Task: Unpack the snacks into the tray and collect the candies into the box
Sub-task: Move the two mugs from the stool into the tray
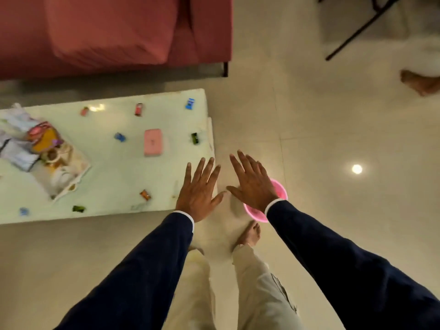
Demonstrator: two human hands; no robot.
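Both hands are held out flat, palms down, fingers spread, holding nothing. My left hand [198, 190] hovers over the right end of the low white table [114, 172]. My right hand [253, 184] is over the floor, partly covering a pink round bowl [257, 214] that stands on the tiles. A closed pink box [153, 142] lies on the table. Several wrapped candies are scattered around it: a blue one [189, 103], a red one [138, 109], a green one [194, 138], an orange one [145, 194]. A white bag [42, 151] with snack packs lies at the table's left.
A red sofa [114, 32] stands behind the table. My bare foot [248, 234] is on the tiled floor by the pink bowl. Another person's foot [420, 83] shows at the right edge, and black furniture legs [357, 32] at the top right.
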